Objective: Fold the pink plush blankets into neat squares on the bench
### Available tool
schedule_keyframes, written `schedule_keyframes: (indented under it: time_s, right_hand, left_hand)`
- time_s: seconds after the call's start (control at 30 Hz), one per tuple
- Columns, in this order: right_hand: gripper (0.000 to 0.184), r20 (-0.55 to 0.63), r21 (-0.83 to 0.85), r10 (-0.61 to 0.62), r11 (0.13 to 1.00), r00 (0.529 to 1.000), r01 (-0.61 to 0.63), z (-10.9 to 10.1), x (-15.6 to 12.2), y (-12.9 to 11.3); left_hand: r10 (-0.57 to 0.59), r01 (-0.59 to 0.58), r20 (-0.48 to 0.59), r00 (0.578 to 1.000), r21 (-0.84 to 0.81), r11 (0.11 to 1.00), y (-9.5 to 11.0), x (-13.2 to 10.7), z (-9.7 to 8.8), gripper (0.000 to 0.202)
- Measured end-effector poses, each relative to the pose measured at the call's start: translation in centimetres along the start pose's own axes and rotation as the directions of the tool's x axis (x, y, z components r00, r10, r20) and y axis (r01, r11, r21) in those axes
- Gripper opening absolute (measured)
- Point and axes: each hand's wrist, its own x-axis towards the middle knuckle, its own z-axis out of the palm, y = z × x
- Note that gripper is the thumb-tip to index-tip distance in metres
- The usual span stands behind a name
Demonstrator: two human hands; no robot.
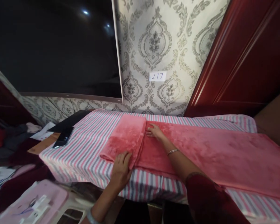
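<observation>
A long pink plush cloth lies across a table covered with a pink, grey and white striped sheet. Its left end is folded over into a flap. My left hand rests flat on the near corner of that flap, fingers stretched out. My right hand lies flat at the far edge of the fold, fingers spread on the cloth, a thin bracelet on the wrist.
A dark phone and a black flat object lie at the table's left end. A big dark screen hangs on the patterned wall with a "277" label. Red wooden door right. Pink plastic stool lower left.
</observation>
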Motion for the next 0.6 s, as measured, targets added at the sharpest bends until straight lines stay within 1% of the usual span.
schedule_keyframes:
  time_s: [0.07, 0.13, 0.23, 0.33, 0.4, 0.5, 0.53, 0.6]
  right_hand:
    - [0.056, 0.0, -0.029, -0.004, 1.0, 1.0, 0.004, 1.0, 1.2, 0.0]
    - [0.055, -0.002, -0.066, -0.033, 0.997, 0.999, 0.033, 2.0, 2.3, 0.1]
    - [0.062, -0.033, -0.126, -0.129, 0.984, 0.991, 0.124, 3.5, 3.5, 0.1]
    - [0.067, -0.08, -0.195, -0.242, 0.955, 0.967, 0.223, 4.3, 4.4, -0.3]
    - [0.065, -0.101, -0.234, -0.309, 0.931, 0.946, 0.279, 4.0, 4.7, -0.6]
    - [0.064, -0.134, -0.277, -0.393, 0.896, 0.91, 0.347, 2.0, 4.8, -0.6]
    - [0.064, -0.15, -0.297, -0.414, 0.885, 0.898, 0.358, 1.1, 4.8, -0.4]
    - [0.065, -0.183, -0.354, -0.433, 0.867, 0.883, 0.351, -0.7, 4.5, 0.5]
  left_hand:
    - [0.022, -0.023, -0.008, 1.0, -0.015, 1.0, -0.2, -0.1, 0.0, 0.034]
    - [0.029, -0.029, -0.011, 1.0, -0.022, 0.999, -0.3, -0.1, 0.1, 0.027]
    - [0.012, -0.012, 0.004, 1.0, -0.025, 1.0, -0.5, 0.3, 0.2, 0.027]
    - [0.006, -0.005, 0.012, 1.0, -0.036, 0.999, -0.6, 0.9, 0.2, 0.029]
    - [0.02, -0.02, -0.008, 1.0, -0.035, 0.999, -0.5, 1.4, 0.3, 0.031]
    - [0.061, -0.063, -0.033, 0.998, -0.043, 0.997, 0.2, 1.9, 0.6, 0.035]
    - [0.067, -0.068, -0.021, 0.998, -0.043, 0.997, 0.6, 2.1, 0.8, 0.037]
    - [0.066, -0.064, 0.04, 0.997, -0.042, 0.997, 1.7, 2.3, 1.4, 0.039]
